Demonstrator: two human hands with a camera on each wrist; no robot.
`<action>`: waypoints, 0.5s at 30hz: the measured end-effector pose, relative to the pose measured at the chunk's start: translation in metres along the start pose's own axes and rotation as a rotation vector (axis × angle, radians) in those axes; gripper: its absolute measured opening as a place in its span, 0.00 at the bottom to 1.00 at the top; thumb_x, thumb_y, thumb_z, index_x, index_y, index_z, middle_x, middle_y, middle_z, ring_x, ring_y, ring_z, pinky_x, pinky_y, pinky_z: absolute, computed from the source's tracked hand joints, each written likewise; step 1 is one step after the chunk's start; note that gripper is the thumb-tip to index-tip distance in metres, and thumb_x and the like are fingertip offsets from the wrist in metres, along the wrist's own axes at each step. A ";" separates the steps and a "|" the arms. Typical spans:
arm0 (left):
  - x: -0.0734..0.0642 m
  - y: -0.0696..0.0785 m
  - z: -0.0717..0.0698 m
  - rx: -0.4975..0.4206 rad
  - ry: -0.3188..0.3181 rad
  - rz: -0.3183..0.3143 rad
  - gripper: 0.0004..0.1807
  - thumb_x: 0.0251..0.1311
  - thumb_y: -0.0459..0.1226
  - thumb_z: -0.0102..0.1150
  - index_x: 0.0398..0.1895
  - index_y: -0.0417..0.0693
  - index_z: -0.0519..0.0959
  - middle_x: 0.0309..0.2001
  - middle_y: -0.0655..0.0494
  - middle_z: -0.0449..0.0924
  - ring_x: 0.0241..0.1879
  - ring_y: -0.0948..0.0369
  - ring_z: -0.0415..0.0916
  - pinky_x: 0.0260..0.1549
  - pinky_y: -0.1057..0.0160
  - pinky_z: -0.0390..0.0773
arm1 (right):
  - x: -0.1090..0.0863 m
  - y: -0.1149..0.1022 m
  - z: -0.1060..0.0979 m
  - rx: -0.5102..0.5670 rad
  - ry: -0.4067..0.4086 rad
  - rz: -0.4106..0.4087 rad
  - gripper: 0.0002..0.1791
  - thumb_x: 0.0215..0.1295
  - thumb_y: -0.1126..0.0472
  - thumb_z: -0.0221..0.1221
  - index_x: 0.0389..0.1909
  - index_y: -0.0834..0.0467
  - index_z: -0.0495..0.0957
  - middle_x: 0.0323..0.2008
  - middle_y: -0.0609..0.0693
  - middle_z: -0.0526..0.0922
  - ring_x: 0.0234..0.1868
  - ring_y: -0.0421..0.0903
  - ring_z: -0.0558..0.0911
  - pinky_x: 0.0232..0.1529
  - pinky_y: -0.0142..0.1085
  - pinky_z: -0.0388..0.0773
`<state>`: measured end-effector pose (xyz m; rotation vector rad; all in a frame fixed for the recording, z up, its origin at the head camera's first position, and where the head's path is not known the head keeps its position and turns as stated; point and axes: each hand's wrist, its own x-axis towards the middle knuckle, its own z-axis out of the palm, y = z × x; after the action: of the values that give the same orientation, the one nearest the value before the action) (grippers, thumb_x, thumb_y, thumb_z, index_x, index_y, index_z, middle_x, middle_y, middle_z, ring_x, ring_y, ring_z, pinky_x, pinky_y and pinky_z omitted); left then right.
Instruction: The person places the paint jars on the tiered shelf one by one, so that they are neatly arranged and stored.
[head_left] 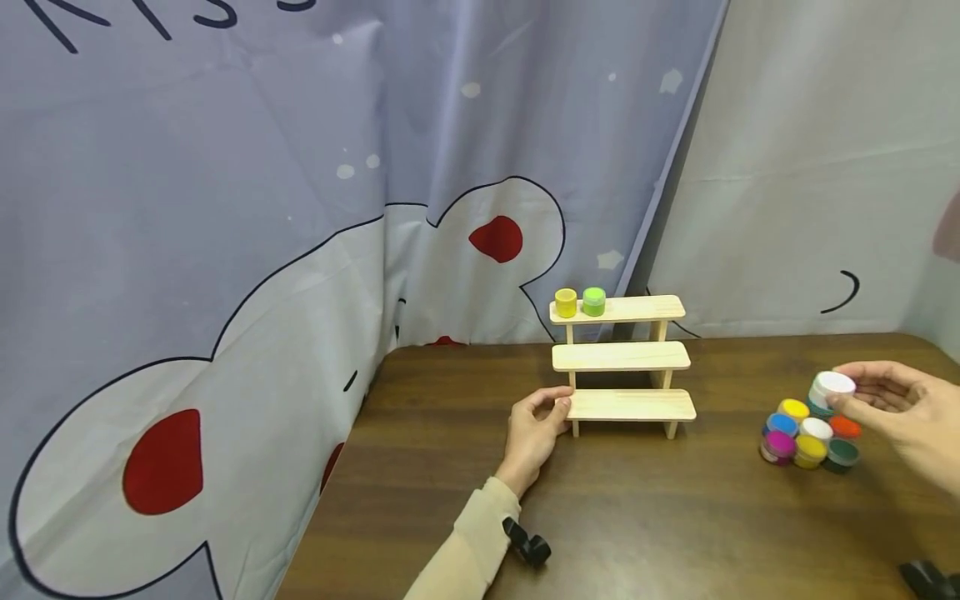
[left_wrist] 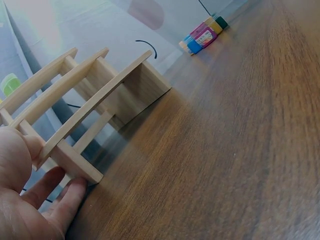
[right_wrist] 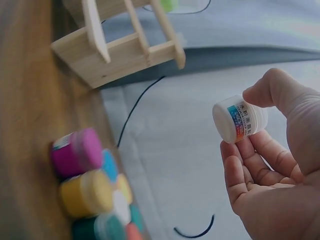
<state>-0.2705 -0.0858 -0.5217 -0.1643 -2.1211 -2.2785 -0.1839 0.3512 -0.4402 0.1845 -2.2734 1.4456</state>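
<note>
Left hand [head_left: 536,429]: I see its thumb and fingers gripping the left end of the lowest board of the three-tier wooden rack [head_left: 633,405].
Right hand [head_left: 906,407]: I observe a white jar [right_wrist: 240,121] pinched between thumb and fingertips, above the table [head_left: 600,508], near the jar cluster [head_left: 815,429].
Top tier: yellow jar [head_left: 566,303] and light-green jar [head_left: 594,302], side by side at the left end.

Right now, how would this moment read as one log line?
left hand: grips wooden shelf | right hand: holds white jar, raised | top tier: yellow jar, green jar
</note>
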 end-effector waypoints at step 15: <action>-0.001 -0.001 0.000 -0.003 0.005 0.005 0.10 0.77 0.33 0.69 0.55 0.45 0.92 0.53 0.49 0.90 0.45 0.62 0.87 0.50 0.53 0.93 | 0.058 -0.064 0.034 -0.081 -0.115 0.098 0.20 0.77 0.57 0.72 0.63 0.60 0.81 0.46 0.28 0.87 0.44 0.26 0.86 0.43 0.18 0.80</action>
<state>-0.2695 -0.0858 -0.5228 -0.1634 -2.1129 -2.2770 -0.2238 0.2996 -0.3748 0.1367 -2.4602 1.4212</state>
